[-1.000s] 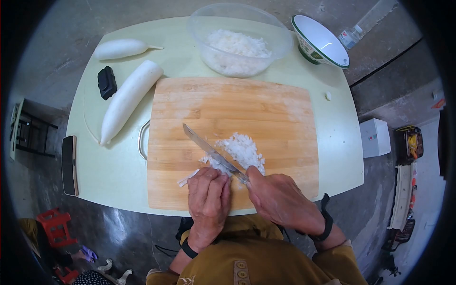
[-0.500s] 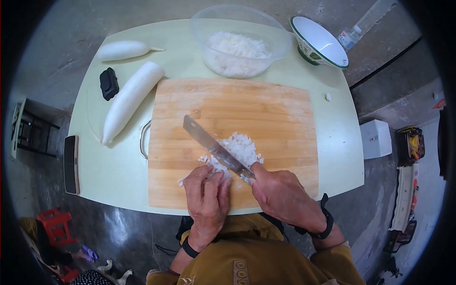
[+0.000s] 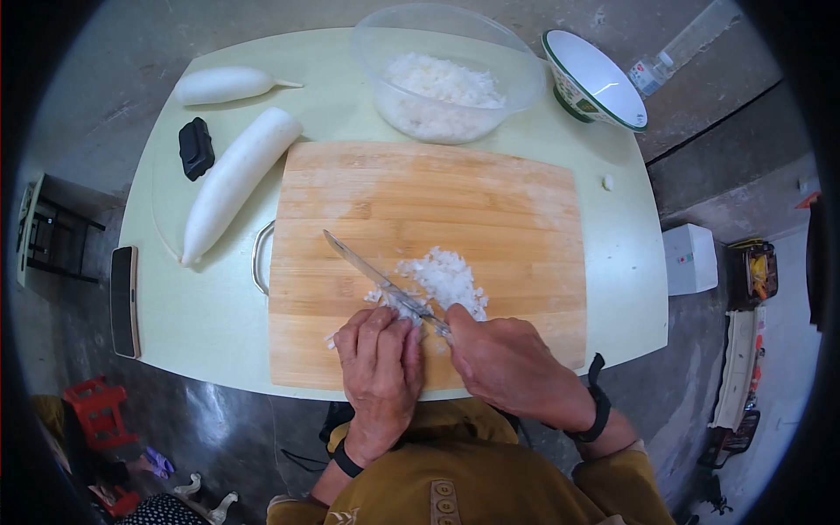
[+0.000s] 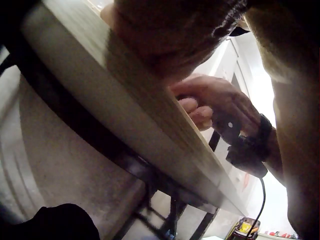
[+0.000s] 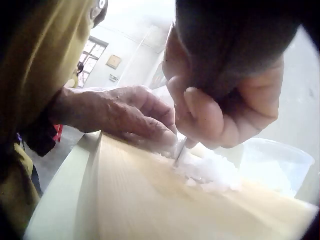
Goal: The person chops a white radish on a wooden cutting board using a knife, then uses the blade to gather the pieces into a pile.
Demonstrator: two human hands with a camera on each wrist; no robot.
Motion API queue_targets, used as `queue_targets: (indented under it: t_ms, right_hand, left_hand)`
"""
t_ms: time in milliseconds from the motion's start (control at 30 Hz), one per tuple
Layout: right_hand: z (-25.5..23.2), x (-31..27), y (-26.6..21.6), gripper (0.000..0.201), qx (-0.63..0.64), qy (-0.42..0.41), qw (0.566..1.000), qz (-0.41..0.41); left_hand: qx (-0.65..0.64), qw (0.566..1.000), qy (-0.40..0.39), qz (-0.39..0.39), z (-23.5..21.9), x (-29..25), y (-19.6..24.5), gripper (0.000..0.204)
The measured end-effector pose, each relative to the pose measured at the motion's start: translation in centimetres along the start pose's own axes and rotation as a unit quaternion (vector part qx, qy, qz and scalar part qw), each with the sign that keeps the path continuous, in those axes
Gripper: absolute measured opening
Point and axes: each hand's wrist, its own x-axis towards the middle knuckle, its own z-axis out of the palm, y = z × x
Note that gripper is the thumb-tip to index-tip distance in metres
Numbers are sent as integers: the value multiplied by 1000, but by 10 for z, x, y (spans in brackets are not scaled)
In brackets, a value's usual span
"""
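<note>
My right hand grips the handle of a kitchen knife, its blade slanting toward the upper left across the wooden cutting board. Right beside the blade, the curled fingers of my left hand hold down cut white radish, mostly hidden beneath them. Beyond the knife lies a heap of finely chopped radish. From the right wrist view, the blade stands close to the left fingertips, with the chopped radish alongside. The left wrist view shows mainly the table edge below the hands.
A clear plastic bowl of chopped radish stands behind the board, with a green-rimmed bowl to its right. At the left lie two whole white radishes, one large and one smaller, a black case and a phone.
The knife blade lifts and tilts to show its flat side half a second ago, then comes down nearly edge-on beside the left fingers. Both hands stay in about the same place.
</note>
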Motion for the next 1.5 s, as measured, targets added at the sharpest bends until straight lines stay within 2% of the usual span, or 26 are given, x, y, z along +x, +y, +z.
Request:
queue_targets:
  t_ms: [200, 400, 467, 567, 667, 800, 900, 1000, 1100, 1200, 1267, 1500]
  right_hand:
    - [2, 4, 5, 13, 20, 39, 999, -4]
    - [-9, -9, -1, 12, 1, 56, 998, 30]
    - [-12, -11, -2, 18, -20, 32, 999, -14]
    - [-7, -10, 1, 21, -56, 8, 998, -13]
    - [-5, -10, -1, 24, -42, 16, 998, -43]
    - [0, -2, -3, 18, -2, -1, 999, -35]
    - [7, 8, -5, 18, -24, 13, 999, -41]
    - [10, 7, -4, 17, -50, 22, 998, -13]
    - [0, -5, -7, 15, 7, 61, 998, -11]
    - [-6, -12, -7, 14, -20, 101, 994, 39]
    - [-4, -14, 0, 18, -26, 104, 994, -2]
    - [1, -8, -1, 18, -13, 87, 996, -3]
  left_hand:
    - [5, 1000, 10, 8, 0, -2, -1, 25]
    - [-20, 999, 32, 5, 1, -3, -1, 25]
    - [-12, 999, 37, 9, 2, -3, -2, 25]
    - [-6, 999, 26, 18, 1, -3, -3, 24]
    - [-16, 999, 21, 22, 1, -1, -3, 23]
    - [-16, 1000, 13, 17, 1, -2, -1, 23]
    - [-21, 1000, 16, 9, 1, -2, -2, 23]
    - [-23, 999, 19, 17, 1, -3, -4, 22]
    - [-11, 999, 30, 26, 2, -5, -4, 22]
    - [-18, 999, 36, 30, 1, -4, -2, 22]
    - [-26, 998, 50, 17, 2, -5, -2, 21]
    - [-25, 999, 40, 21, 1, -5, -3, 21]
